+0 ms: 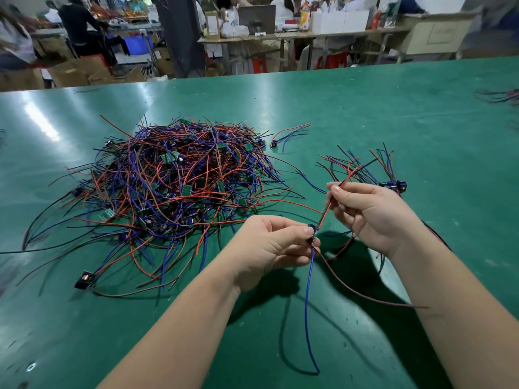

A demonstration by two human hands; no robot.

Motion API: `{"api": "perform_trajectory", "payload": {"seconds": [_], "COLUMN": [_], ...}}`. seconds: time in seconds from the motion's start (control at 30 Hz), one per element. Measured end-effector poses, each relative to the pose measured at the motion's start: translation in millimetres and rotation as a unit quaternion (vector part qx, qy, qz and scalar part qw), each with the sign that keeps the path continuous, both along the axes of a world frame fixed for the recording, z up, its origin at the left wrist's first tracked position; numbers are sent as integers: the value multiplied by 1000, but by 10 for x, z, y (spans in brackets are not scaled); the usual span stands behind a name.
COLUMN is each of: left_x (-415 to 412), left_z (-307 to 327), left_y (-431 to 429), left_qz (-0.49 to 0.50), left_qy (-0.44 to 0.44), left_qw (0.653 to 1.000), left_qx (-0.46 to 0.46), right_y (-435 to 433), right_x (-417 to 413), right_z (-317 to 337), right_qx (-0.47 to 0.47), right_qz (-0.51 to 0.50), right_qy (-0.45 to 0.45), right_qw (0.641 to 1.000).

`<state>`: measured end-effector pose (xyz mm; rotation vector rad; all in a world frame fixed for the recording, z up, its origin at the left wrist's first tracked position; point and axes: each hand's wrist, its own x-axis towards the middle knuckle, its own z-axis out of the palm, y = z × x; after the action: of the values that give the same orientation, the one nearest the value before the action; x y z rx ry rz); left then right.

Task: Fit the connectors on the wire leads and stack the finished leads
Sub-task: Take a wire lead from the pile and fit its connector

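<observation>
From the head camera, a big green table filled most of the view. The left hand was held above the table, near the middle. Its thumb and fingers were curled and pinched a small dark connector at the tips. A blue wire hung down from the connector and curled at the bottom. A dark red wire ran from it too, off to the right under the right arm. The right hand was just beside the left hand, a little higher. Its thumb and first finger pinched a red wire that went up from the connector, and the other fingers were curled in. The tip of the red wire stuck out above the hand, next to a thin black one. On the left side of the table lay a big pile of leads, a tangle of red, blue and black wires with little green boards in it. Behind the right hand lay a small stack of leads with their dark ends close together. One lone lead lay apart, between the pile and the stack. A black part sat at the near edge of the pile. Far back, people sat at benches with boxes on them, but that part was blurry.
</observation>
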<state>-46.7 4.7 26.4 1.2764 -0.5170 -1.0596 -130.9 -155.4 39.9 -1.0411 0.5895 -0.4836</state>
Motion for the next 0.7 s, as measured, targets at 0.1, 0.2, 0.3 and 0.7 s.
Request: {"api": "perform_trajectory", "payload": {"seconds": [0.1, 0.2, 0.3, 0.7], "left_x": [4, 19, 10, -3], "left_z": [27, 31, 27, 63], "left_y": [23, 53, 64, 155], "left_qz": [-18, -51, -78, -208], "left_qy": [0, -4, -15, 17], "left_qw": [1000, 998, 996, 978], "left_qx": [12, 22, 34, 1], "right_y": [-52, -134, -195, -121], "right_x": [-5, -23, -59, -23], "right_z": [1, 37, 45, 67], "right_qx": [13, 33, 38, 62], "right_qz": [-17, -63, -114, -78], "right_qy": [-19, -43, -50, 18], "right_qw": [1000, 997, 992, 995]}}
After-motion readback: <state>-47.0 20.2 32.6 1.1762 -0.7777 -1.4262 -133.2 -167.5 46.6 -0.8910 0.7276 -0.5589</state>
